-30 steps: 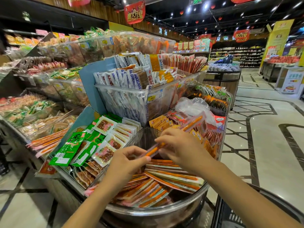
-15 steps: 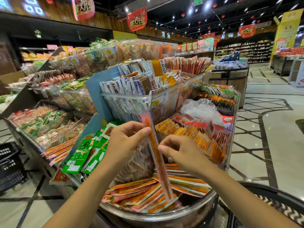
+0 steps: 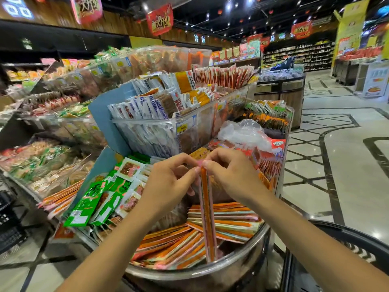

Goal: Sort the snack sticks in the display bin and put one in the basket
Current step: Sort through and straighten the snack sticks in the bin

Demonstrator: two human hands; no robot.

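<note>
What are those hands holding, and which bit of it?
An orange snack stick, pinched at its top end between the left hand and the right hand.

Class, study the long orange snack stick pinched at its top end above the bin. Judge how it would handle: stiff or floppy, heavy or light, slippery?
Probably fairly stiff: the snack stick runs straight without kinks, though hanging could hide floppiness. Likely light: the left hand and right hand hold it by fingertip pinches alone. Possibly slippery: its wrapper looks like smooth plastic film.

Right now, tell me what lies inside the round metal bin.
Snack sticks lie piled flat in the bin; the held stick stands upright among them. The bin's floor is covered.
</note>
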